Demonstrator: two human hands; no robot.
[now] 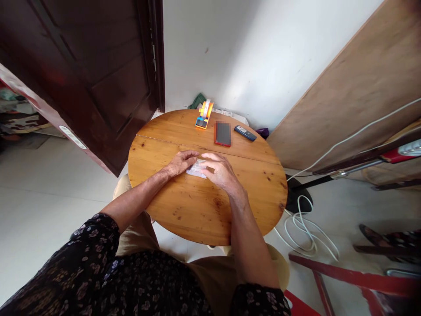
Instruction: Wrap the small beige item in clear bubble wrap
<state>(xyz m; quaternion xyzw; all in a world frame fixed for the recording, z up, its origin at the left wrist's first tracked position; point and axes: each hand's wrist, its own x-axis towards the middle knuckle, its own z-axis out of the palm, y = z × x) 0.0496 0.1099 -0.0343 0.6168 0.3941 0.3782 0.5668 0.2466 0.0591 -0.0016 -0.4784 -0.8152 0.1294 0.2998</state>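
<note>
A small whitish, partly see-through packet (196,169) lies on the round wooden table (194,206), between my two hands. My left hand (183,163) is at its left side, with thumb and fingers closed on the upper left edge. Over the right part of the packet is my right hand (219,170), its fingers curved and spaced apart, thumb close to the right edge. Whether the right fingertips touch the packet is hard to see. Part of the packet is hidden under the fingers.
Toward the table's far side are an orange tape dispenser (204,115), a red-edged device with a blurred screen (223,134) and a dark blue handheld object (245,132). A white wall stands behind. Coiled white cable (307,232) and a red chair frame (348,274) are at right.
</note>
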